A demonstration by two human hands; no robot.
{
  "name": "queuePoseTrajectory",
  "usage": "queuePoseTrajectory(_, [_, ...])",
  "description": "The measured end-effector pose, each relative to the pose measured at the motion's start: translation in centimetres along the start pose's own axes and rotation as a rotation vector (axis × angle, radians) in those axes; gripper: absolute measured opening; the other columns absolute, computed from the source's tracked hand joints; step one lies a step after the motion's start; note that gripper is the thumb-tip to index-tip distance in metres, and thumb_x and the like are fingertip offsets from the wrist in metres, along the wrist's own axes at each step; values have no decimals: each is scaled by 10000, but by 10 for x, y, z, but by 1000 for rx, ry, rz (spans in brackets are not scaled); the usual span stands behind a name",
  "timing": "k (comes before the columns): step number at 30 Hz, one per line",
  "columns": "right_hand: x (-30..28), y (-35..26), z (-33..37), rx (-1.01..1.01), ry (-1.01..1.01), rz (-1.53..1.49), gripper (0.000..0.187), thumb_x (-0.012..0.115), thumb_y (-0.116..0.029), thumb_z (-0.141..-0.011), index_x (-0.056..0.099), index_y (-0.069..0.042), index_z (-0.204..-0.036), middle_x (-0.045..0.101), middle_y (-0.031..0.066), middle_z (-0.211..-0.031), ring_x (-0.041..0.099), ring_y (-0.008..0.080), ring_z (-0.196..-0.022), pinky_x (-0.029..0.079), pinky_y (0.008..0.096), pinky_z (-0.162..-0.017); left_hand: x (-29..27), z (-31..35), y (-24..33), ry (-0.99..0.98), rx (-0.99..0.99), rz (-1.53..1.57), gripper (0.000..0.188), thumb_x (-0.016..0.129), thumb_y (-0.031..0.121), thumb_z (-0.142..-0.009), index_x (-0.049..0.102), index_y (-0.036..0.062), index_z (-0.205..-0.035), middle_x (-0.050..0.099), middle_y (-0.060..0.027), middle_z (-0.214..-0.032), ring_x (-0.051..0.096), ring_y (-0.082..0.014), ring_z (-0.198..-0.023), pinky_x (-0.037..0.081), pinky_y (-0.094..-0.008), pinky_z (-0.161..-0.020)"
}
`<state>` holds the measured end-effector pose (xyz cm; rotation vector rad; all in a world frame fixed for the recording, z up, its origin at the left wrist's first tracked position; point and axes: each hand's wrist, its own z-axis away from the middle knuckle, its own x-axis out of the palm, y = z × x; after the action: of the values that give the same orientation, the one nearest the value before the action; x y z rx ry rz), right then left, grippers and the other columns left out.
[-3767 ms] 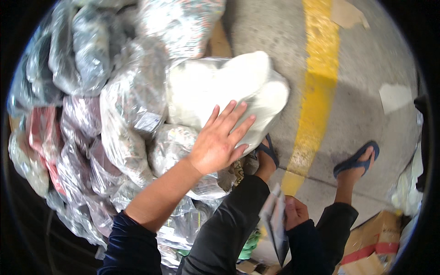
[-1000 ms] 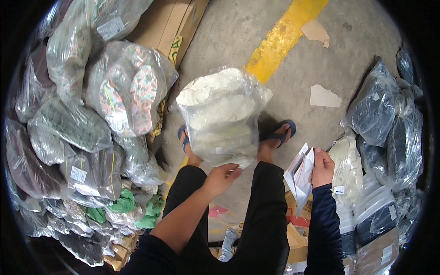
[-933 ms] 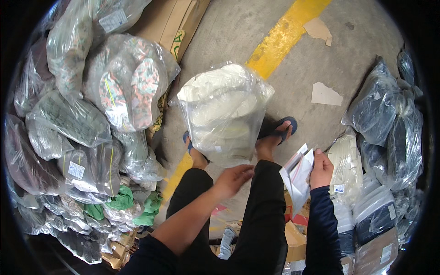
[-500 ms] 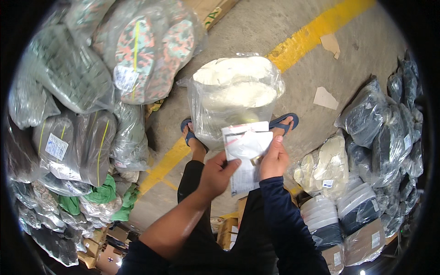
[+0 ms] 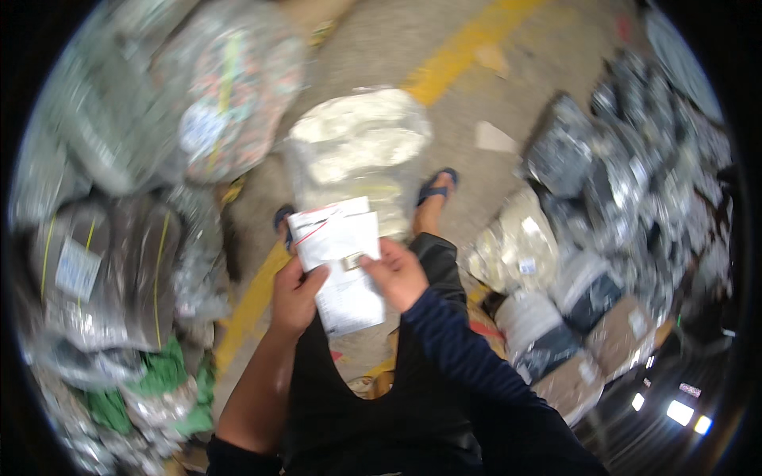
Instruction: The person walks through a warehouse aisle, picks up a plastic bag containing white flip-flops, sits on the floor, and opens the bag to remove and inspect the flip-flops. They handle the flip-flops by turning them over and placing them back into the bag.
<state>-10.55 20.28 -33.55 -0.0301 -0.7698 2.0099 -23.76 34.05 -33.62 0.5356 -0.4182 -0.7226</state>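
Observation:
A small stack of white printed papers [image 5: 337,297], one with a red line across it, is held up before my legs. My left hand [image 5: 295,297] pinches its left edge, thumb on top. My right hand [image 5: 399,274] grips the right edge, its thumb beside a small tan-and-white piece [image 5: 352,261] lying on the papers; motion blur hides what kind it is. Just beyond the papers, a clear plastic bag [image 5: 357,143] of cream-coloured, rounded pieces stands on the floor between my sandalled feet.
Plastic-wrapped bundles [image 5: 111,270] are heaped on the left, with green cloth [image 5: 171,369] below. More bagged bundles [image 5: 563,151], a cream bag [image 5: 520,246] and wrapped stacks [image 5: 611,337] lie on the right. A yellow line [image 5: 452,51] crosses the concrete floor, near a cardboard scrap [image 5: 494,137].
The view has shifted right and blurred. Both hands still hold the papers; my right thumb has moved inward over them, and the small tan piece now shows more fully.

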Motion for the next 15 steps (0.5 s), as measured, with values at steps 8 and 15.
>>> queuePoseTrajectory(8, [-87, 92, 52, -1, 352, -222, 193, 607, -29, -913, 612, 10, -1102, 684, 34, -963, 610, 78, -812, 477, 244, -744, -34, 18, -15, -17, -228, -355, 239, 590, 144, -945, 584, 15, -1147, 672, -73, -920, 659, -152, -787, 511, -257, -659])
queuePoseTrajectory(15, [-334, 107, 69, -170, 765, -605, 321, 546, 41, -895, 569, 15, -1214, 655, 112, -1148, 640, 181, -1005, 505, 314, -872, 7, 73, -100, -34, -288, -1334, 204, 638, 175, -867, 655, -9, -953, 675, -170, -862, 662, -296, -816, 520, -410, -754])
